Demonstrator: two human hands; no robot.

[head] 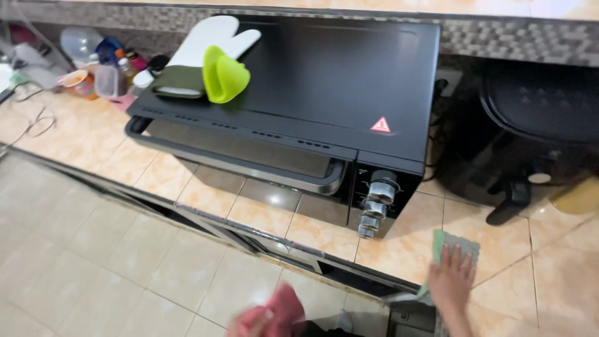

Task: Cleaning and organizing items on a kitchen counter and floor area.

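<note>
The right hand (450,278) is lying flat on a pale green cloth (458,244), pressing it onto the tiled desk (399,249) just in front of the right corner of the black countertop oven (312,87); its fingers (460,257) are spread apart and laid out on the cloth rather than clamped round it. The left hand (265,319) is showing blurred at the bottom edge, below the desk's front edge, and is holding a pink cloth (284,306); the blur is hiding how those fingers are standing, so I cannot tell whether they are together or apart, only that the pink cloth is bunched against them.

By my reading the step in hand is wiping the desk with the green cloth, and it is looking early, since only the patch beside the oven's silver knobs (376,203) is lying under the cloth; the next move is likely calling for flat, steady pressure across the tiles, while keeping clear of the knobs and of the oven door handle (237,163) jutting out in front.

On top of the oven a white oven mitt (209,37) and a lime-green silicone grip (223,76) are lying; a black air fryer (530,125) is standing to the right, and small containers (100,68) are crowding the far left of the desk.
</note>
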